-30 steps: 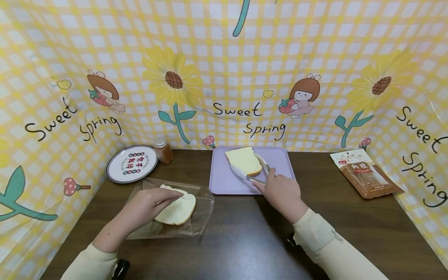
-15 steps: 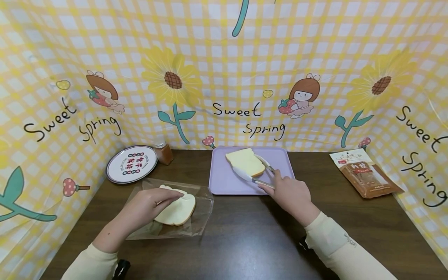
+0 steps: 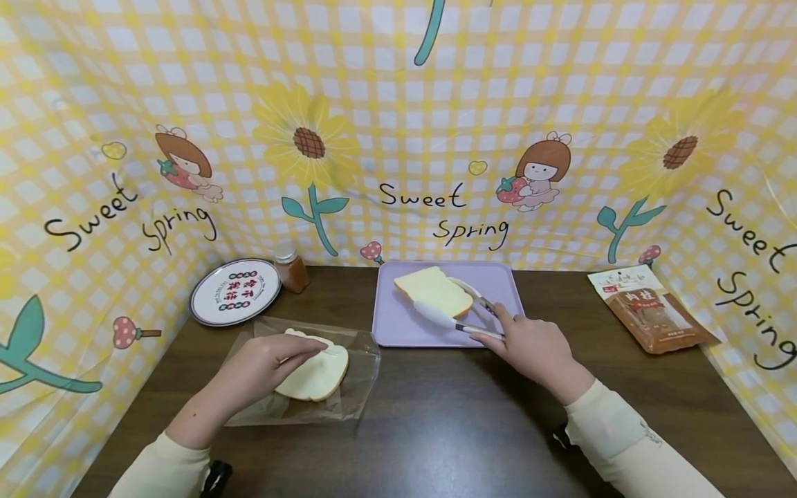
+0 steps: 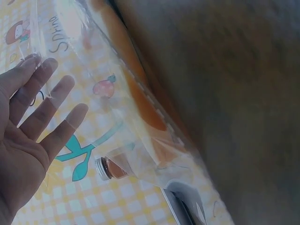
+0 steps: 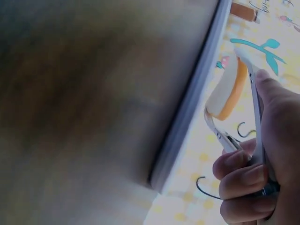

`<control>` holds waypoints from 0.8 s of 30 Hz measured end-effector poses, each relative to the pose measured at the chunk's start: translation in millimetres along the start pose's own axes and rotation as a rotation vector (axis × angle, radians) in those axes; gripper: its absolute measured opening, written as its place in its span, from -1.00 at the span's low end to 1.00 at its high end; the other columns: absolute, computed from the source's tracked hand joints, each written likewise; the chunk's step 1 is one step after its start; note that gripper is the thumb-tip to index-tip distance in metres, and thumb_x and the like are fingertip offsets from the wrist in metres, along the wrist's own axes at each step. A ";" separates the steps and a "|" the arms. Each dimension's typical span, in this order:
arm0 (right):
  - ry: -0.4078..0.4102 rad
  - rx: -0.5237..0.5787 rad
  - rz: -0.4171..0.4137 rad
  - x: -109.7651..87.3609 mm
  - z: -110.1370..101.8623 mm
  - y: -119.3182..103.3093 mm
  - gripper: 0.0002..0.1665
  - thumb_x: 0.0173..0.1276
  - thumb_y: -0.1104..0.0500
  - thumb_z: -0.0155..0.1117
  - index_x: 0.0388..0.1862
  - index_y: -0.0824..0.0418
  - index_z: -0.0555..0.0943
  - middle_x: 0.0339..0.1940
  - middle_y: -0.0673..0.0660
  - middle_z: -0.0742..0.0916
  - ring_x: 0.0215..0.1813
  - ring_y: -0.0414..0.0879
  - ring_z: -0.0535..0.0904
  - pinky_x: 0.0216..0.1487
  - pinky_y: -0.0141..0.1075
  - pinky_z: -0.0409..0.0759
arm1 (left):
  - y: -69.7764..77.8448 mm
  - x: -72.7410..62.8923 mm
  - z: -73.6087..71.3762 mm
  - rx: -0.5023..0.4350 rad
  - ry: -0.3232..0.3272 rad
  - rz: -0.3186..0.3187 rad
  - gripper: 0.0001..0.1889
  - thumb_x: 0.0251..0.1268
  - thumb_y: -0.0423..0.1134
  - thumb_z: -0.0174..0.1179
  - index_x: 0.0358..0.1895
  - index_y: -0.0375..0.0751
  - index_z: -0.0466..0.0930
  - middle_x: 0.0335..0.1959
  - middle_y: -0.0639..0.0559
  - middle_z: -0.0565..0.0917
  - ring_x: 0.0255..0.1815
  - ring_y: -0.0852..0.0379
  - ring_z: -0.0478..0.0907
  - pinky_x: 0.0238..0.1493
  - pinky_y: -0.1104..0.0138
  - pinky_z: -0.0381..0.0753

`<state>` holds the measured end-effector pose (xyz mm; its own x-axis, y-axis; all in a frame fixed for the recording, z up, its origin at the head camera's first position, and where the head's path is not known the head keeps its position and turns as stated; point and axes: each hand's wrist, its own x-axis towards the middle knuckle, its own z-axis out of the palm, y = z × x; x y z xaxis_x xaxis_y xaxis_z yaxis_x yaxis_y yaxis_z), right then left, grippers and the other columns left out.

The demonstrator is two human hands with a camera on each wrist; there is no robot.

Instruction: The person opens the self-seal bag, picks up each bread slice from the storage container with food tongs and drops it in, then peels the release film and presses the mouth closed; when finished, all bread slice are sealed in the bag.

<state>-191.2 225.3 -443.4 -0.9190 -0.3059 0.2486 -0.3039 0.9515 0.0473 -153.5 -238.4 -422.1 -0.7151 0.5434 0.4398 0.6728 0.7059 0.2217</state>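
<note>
My right hand (image 3: 538, 346) grips a pair of tongs (image 3: 436, 315) with pale tips and metal arms. Between the tips sits a slice of white bread (image 5: 228, 89) with a brown crust, at the purple tray (image 3: 386, 332) in the head view; whether it touches the tray is unclear. At left, my left hand (image 3: 274, 360) hovers over another bread slice (image 3: 320, 377) at a clear plastic bag (image 3: 367, 360). In the left wrist view its fingers (image 4: 55, 101) are straight and spread, with film across the fingertips. The thumb tip is near the index finger.
A white plate (image 3: 218, 304) with red lettering leans at the back left, next to a small jar (image 3: 292, 273) of brown powder. At the right lies a brown packet (image 3: 654, 315). Patterned cloth (image 3: 436, 138) surrounds the dark wooden table (image 3: 423, 429).
My right hand has moved right and slightly towards me with the tongs. The bread slice between the tips has turned and shifted a little. My left hand stays in place.
</note>
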 end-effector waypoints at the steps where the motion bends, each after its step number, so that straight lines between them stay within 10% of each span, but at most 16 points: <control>1: -0.007 0.009 -0.003 -0.6 -2.4 1.3 -0.07 0.43 -0.52 0.24 0.39 0.17 0.59 -0.50 0.20 0.76 -0.70 0.01 0.50 -0.72 -0.10 0.46 | 0.1 0.0 -0.1 0.005 0.002 0.002 -0.69 0.34 -0.37 0.45 0.05 0.10 0.86 -0.06 0.27 0.89 -0.04 0.21 0.86 0.19 -0.04 0.82; 24: 0.207 0.004 -0.165 -18.5 -49.9 1.7 -0.17 0.35 -0.43 0.40 0.31 0.13 0.56 -0.50 0.16 0.73 -0.71 -0.01 0.48 -0.73 -0.11 0.46 | -0.1 -1.4 -1.9 0.025 0.014 0.001 -0.72 0.34 -0.34 0.46 0.04 0.10 0.87 -0.09 0.27 0.89 -0.07 0.19 0.86 -0.08 0.19 0.87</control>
<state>-162.2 234.1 -399.7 -0.7862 -0.4436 0.4303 -0.4469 0.8890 0.0999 -152.2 -240.1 -421.0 -0.7115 0.5379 0.4522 0.6684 0.7166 0.1993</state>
